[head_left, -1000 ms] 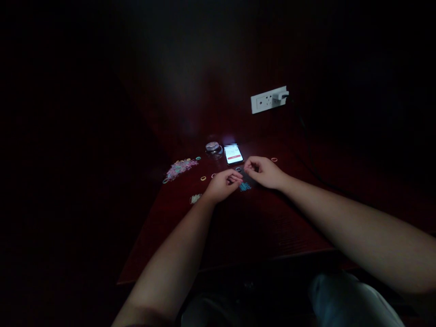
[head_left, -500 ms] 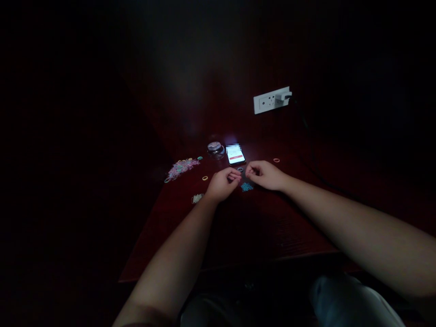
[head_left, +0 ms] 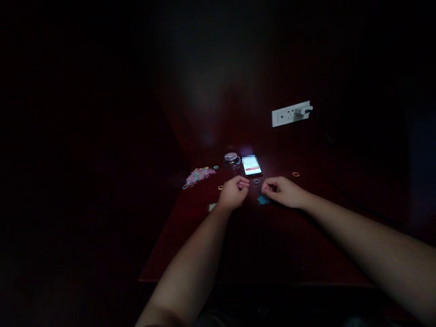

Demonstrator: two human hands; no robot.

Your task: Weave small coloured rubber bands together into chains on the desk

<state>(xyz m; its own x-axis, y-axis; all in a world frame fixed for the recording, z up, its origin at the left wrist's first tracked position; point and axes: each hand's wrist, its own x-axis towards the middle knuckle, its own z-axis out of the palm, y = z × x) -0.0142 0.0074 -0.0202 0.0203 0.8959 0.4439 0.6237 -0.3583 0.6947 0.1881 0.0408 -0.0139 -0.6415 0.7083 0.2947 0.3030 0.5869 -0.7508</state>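
Note:
My left hand (head_left: 233,194) is closed, its fingers curled inward, between a small pale yellow pile of bands (head_left: 211,207) and a blue pile of bands (head_left: 263,200). My right hand (head_left: 283,191) is closed too, with thumb and fingertips together just above the blue pile. Whatever either hand holds is hidden or too small to see. A pale ring-shaped band (head_left: 256,181) lies between the hands, just beyond them. Partly behind my left hand lies a yellow band (head_left: 220,187). An orange band (head_left: 295,174) lies past my right hand.
A mixed heap of mostly pink bands (head_left: 200,176) lies at the table's left edge. A lidded clear jar (head_left: 232,161) stands beside a lit phone (head_left: 252,166) at the back. On the wall is a socket (head_left: 285,116) with a plug and dark cable.
The view has shifted, so everything sits farther right and lower. My left hand has drawn left, away from the blue pile, and its fingers are more curled. My right hand stays by that pile.

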